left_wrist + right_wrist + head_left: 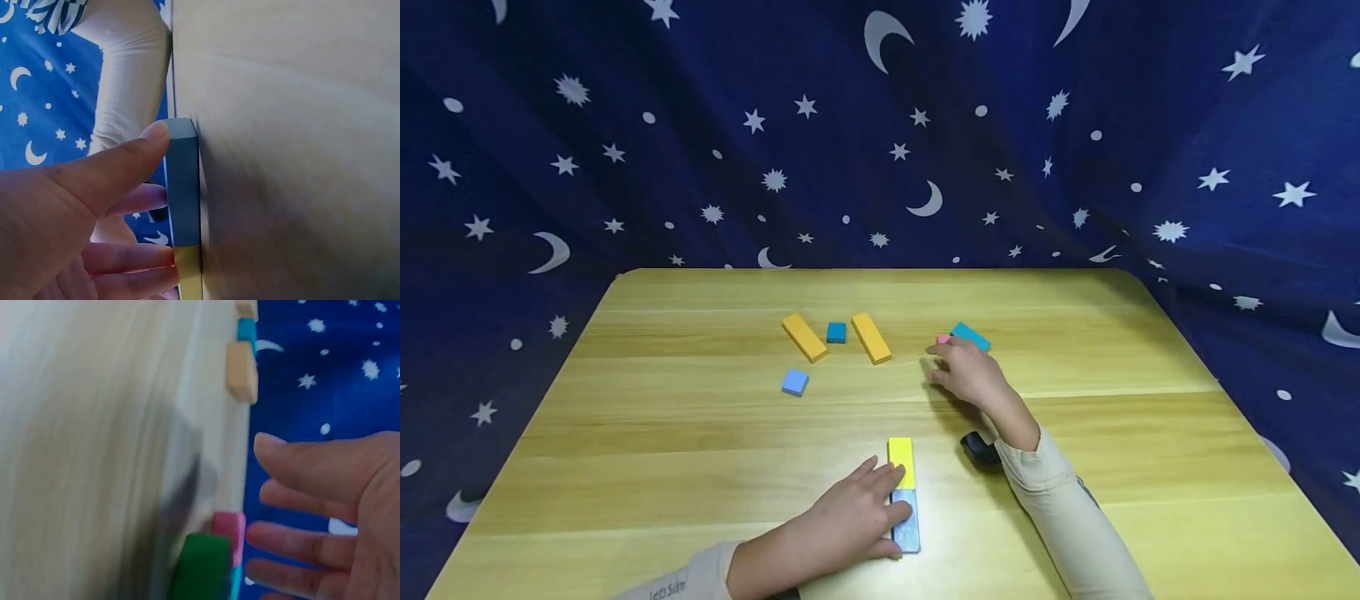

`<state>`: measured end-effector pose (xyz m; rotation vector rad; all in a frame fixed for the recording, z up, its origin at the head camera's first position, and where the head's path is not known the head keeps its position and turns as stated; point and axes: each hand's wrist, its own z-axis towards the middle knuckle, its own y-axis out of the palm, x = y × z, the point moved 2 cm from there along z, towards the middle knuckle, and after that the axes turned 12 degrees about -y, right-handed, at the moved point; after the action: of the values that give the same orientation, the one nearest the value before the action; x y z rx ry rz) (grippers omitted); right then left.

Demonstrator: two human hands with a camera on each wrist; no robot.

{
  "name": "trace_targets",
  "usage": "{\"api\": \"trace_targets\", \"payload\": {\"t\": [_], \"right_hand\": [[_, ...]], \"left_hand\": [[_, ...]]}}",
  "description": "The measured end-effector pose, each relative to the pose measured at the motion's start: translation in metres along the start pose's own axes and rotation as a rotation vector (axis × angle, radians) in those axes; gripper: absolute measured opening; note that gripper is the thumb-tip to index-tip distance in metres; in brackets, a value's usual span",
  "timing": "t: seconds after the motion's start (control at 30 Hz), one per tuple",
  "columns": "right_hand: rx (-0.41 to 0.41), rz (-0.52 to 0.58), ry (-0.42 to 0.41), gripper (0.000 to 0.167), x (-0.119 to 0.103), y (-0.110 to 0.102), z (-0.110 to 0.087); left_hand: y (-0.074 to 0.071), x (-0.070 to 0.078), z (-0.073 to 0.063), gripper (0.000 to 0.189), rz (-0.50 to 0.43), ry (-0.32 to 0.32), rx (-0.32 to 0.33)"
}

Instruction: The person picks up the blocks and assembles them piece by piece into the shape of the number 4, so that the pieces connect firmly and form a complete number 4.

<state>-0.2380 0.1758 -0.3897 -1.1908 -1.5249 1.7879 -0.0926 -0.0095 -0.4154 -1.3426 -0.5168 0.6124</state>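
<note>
My left hand (pixel 853 517) rests on two blocks lying end to end: a yellow block (pixel 900 454) and a light blue block (pixel 907 533) nearer to me. In the left wrist view its thumb touches the light blue block (pixel 182 187) near one end, and fingertips touch the yellow one (pixel 189 269). Over the back right of the table, my right hand (pixel 970 375) reaches with fingers apart, holding nothing. Close to it lie a pink block (pixel 943 339) and a teal block (pixel 971 336). A green block (pixel 200 569) shows only in the right wrist view.
Two orange blocks (pixel 804 337) lie slanted at the back middle, with a small dark blue block (pixel 837 332) between them. A periwinkle block (pixel 795 382) is nearer. A black device (pixel 979 450) sits at my right wrist. A starry curtain (pixel 820 150) hangs behind the table.
</note>
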Motion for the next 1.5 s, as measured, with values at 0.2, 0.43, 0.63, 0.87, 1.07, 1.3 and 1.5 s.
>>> {"api": "trace_targets", "payload": {"t": [0.2, 0.43, 0.63, 0.87, 1.07, 1.3, 1.5], "right_hand": [[0.058, -0.104, 0.051, 0.028, 0.011, 0.005, 0.001], [0.087, -0.141, 0.033, 0.024, 0.011, 0.008, 0.003], [0.103, -0.136, -0.03, 0.025, 0.007, 0.01, 0.003], [0.078, -0.074, -0.115, 0.02, 0.0, 0.01, 0.0], [-0.008, -0.017, -0.228, 0.018, -0.01, 0.009, -0.003], [-0.038, -0.009, -0.263, 0.013, -0.02, 0.008, -0.008], [-0.077, 0.012, -0.328, 0.01, -0.025, 0.009, -0.011]], "left_hand": [[0.0, 0.002, -0.001, 0.04, 0.009, -0.002, -0.012], [0.001, 0.0, -0.001, 0.04, 0.005, 0.002, -0.011], [0.001, -0.002, 0.001, 0.041, 0.012, 0.018, 0.024], [0.0, -0.002, 0.001, 0.041, 0.011, 0.023, 0.011], [0.0, -0.003, 0.001, 0.041, 0.0, 0.015, -0.001], [-0.001, -0.002, 0.002, 0.041, -0.01, 0.009, -0.019], [-0.001, -0.002, 0.002, 0.041, -0.009, 0.002, -0.044]]}}
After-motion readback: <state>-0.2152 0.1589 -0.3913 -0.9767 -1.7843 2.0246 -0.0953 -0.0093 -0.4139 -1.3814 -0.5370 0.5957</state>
